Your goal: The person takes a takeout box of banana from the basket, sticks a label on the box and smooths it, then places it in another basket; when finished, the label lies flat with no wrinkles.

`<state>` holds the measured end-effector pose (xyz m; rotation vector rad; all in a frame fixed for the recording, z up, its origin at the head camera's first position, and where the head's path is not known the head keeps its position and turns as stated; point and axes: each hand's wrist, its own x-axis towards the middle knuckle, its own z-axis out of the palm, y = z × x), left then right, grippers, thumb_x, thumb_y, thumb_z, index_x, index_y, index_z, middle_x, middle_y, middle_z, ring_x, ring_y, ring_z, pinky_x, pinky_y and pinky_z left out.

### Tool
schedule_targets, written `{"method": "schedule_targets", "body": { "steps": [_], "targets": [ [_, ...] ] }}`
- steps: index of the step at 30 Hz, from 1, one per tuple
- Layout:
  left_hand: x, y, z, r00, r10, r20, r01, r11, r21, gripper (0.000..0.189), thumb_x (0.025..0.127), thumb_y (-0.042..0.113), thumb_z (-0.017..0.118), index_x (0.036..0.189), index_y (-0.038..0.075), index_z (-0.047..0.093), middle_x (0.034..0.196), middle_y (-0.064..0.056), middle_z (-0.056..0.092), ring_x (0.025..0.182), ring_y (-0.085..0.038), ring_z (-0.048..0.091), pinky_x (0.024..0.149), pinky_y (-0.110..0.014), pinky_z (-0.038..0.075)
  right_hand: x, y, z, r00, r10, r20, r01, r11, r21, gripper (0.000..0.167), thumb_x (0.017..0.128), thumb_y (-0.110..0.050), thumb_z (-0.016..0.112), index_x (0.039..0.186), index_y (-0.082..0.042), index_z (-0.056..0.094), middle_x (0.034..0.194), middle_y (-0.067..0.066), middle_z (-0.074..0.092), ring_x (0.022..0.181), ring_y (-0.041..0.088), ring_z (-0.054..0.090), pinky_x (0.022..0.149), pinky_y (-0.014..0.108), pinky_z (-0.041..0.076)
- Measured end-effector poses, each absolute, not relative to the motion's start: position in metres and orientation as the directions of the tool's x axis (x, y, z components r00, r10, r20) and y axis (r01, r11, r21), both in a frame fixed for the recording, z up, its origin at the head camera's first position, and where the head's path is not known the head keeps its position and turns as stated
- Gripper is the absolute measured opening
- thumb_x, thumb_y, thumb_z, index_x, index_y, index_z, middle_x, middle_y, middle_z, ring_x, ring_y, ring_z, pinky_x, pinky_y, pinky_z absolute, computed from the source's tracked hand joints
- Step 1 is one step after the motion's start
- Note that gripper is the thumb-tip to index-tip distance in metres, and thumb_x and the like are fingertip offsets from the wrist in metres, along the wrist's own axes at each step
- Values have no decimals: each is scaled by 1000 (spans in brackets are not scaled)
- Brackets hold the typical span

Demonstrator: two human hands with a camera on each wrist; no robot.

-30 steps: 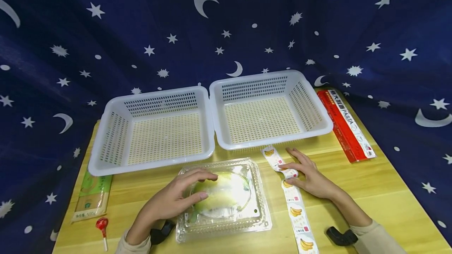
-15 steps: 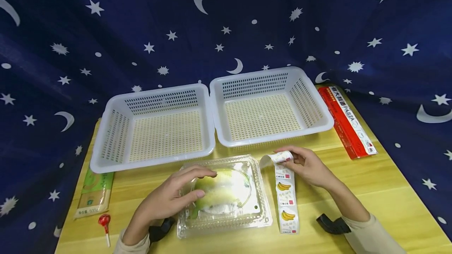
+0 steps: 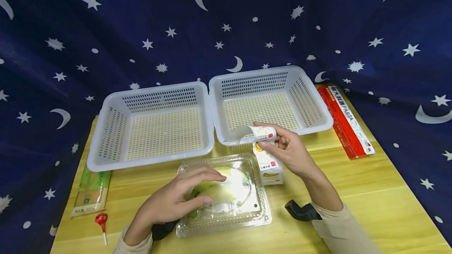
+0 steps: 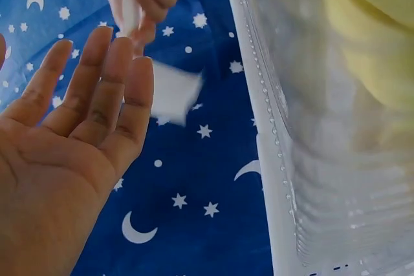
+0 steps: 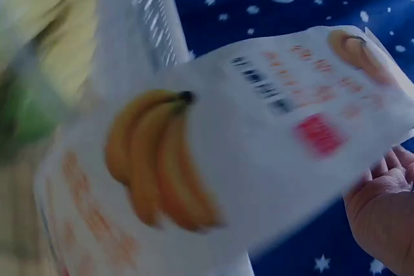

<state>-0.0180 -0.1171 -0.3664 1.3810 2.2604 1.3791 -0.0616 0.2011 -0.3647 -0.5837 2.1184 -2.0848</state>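
1. The left hand (image 3: 173,201) lies flat, fingers straight and slightly spread, on the lid of the clear plastic clamshell box (image 3: 224,195) that holds pale yellow-green food. It rests there without curling round anything, probably to steady the box on the light wooden table (image 3: 370,191).

2. The right hand (image 3: 287,150) pinches the upper end of a white paper strip printed with bananas and red marks (image 3: 265,156) between thumb and fingertips, lifted above the box's far right corner.

3. The strip's top curls over the fingers, and the rest hangs below the grip. Its lower end reaches down to the table just beside the box's right edge. Held by the end like this, the strip dangles loose instead of lying flat.

4. In the right wrist view the banana print fills the frame, blurred, with the clear box behind it.

5. Beyond the box stand two white perforated plastic baskets side by side: the left basket (image 3: 106,144) and the right basket (image 3: 314,101). The raised strip shows in front of the right one's near rim.

6. A long red pasta packet (image 3: 347,122) lies right of the baskets. A green-labelled packet (image 3: 91,191) and a red lollipop (image 3: 101,222) lie left of the box.
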Motion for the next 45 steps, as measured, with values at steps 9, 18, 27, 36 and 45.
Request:
{"method": "schedule_targets", "body": {
  "steps": [9,18,27,36,45],
  "targets": [
    [-16,-111,-362,-516,768,380,649,61,758,45,96,10,61,140,10,49,137,-7,54,129,-21,50,108,-34,44,-68,169,-358,-904,-373,208,-148,-183,-972,71,91,10,58,153,-6,29,67,-5,66,38,6,38,34,22,32],
    [-19,-100,-355,-480,716,507,718,-11,696,46,100,19,57,143,6,47,150,-18,40,139,-29,40,113,-38,39,-65,155,-358,-895,-374,242,-211,-122,-970,52,92,8,58,141,1,44,79,-8,68,34,10,30,31,20,29],
    [-19,-95,-356,-489,729,480,763,91,640,37,100,24,58,135,12,57,154,-17,34,141,-29,37,111,-41,41,-65,153,-363,-882,-417,221,-220,-50,-974,33,95,2,59,128,2,58,42,-2,33,32,11,22,29,22,21],
    [-16,-94,-358,-477,761,440,802,172,572,43,98,27,60,139,14,55,156,-14,34,143,-29,36,115,-43,36,-62,146,-362,-838,-476,267,-210,-170,-963,34,95,4,58,128,7,55,89,11,74,32,12,30,37,19,41],
    [-17,-94,-357,-479,764,432,796,170,581,49,96,24,63,142,12,51,156,-12,34,144,-29,34,117,-43,34,-63,149,-361,-813,-514,273,-202,-190,-961,37,95,4,57,131,9,51,121,19,68,35,9,41,39,20,44]
  ]
}}
